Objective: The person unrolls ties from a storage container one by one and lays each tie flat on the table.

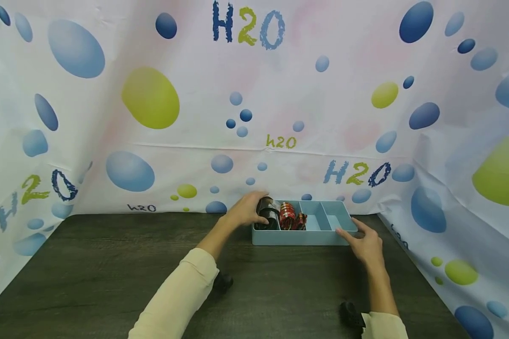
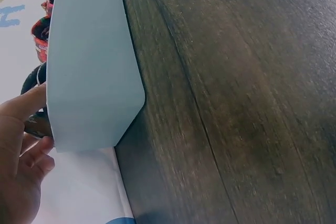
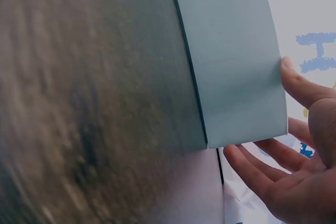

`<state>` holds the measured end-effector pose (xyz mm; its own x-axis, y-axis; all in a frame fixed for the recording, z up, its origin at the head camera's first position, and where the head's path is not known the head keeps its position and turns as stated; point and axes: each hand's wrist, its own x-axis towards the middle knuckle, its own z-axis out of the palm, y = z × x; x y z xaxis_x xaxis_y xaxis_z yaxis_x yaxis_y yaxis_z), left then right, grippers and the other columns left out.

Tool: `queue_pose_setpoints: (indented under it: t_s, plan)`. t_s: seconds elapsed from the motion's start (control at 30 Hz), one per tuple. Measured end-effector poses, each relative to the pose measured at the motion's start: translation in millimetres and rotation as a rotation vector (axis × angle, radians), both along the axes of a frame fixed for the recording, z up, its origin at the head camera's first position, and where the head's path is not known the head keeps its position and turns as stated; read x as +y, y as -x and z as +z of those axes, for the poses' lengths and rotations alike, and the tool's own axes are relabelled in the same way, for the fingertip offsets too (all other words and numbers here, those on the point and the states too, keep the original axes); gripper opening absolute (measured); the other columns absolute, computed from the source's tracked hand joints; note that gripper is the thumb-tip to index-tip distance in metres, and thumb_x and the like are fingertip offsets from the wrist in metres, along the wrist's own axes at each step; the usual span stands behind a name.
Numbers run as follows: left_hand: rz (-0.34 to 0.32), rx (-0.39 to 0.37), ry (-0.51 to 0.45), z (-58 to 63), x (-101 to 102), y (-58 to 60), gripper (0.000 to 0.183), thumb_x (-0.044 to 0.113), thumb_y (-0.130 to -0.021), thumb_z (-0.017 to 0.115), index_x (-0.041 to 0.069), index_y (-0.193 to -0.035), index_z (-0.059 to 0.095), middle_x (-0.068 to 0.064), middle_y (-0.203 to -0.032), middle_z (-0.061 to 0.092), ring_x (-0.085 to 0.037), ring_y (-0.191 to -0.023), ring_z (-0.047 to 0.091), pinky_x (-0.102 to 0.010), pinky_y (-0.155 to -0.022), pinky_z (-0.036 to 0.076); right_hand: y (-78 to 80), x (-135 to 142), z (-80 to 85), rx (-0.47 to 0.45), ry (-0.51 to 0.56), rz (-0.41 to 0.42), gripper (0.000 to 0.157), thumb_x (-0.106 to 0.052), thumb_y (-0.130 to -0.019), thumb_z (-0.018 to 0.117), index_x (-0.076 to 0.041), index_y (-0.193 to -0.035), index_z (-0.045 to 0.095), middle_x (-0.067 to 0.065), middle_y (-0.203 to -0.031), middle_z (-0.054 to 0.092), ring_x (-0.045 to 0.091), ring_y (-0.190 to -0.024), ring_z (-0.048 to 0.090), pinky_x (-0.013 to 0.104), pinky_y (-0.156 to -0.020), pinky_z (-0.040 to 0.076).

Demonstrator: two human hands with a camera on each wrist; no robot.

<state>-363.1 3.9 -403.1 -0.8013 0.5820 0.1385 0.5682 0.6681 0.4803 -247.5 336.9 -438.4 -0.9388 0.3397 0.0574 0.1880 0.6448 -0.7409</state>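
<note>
A pale blue divided box (image 1: 305, 238) sits near the back of the dark table. My left hand (image 1: 248, 209) is at its left end, thumb and forefinger spread around a dark, glossy rolled bundle (image 1: 268, 214) in the leftmost compartment. In the left wrist view, the thumb passes behind the front rim and other fingers (image 2: 39, 161) curl beside the end wall. A red patterned roll (image 1: 287, 215) lies beside the dark one, with a smaller red and dark roll (image 1: 300, 221) to its right. At the right end, my right hand (image 1: 366, 242) holds the box corner, thumb on the front rim, fingers along the end wall.
Behind the box hangs a white sheet (image 1: 271, 165) printed with bubbles and H2O lettering, which also closes in both sides. The dark wood tabletop (image 1: 110, 278) spreads in front and to the left. Black wrist devices (image 1: 349, 314) show by both sleeves.
</note>
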Motion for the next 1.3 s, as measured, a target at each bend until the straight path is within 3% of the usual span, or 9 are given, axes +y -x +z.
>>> queue_pose_setpoints:
  t_s: [0.53,0.77,1.3]
  plan:
    - [-0.03,-0.019,0.096,4.5,9,4.0,0.084,0.025,-0.087,0.088,0.005,-0.156,0.044,-0.015,-0.156,0.047,-0.032,-0.146,0.043,-0.047,-0.121,0.037,4.2,3,0.5,0.029,0.075,0.011,0.078,-0.031,-0.094,0.079,0.003,-0.155,0.043,0.037,-0.154,0.04,0.054,-0.135,0.045,0.068,-0.107,0.044]
    - [-0.043,-0.004,0.126,3.1,13,6.4,0.085,0.023,-0.085,0.089,0.005,-0.155,0.045,-0.014,-0.152,0.05,-0.031,-0.142,0.047,-0.045,-0.118,0.04,5.4,3,0.1,0.017,0.078,0.006,0.078,-0.031,-0.094,0.079,0.004,-0.154,0.043,0.037,-0.154,0.039,0.055,-0.14,0.04,0.07,-0.111,0.038]
    - [0.003,-0.012,0.115,6.4,14,3.0,0.08,0.013,-0.084,0.089,0.007,-0.153,0.048,-0.012,-0.153,0.052,-0.031,-0.141,0.05,-0.046,-0.116,0.043,5.7,3,0.5,0.002,0.053,0.003,0.079,-0.036,-0.094,0.079,0.003,-0.154,0.044,0.038,-0.153,0.04,0.056,-0.14,0.038,0.072,-0.113,0.033]
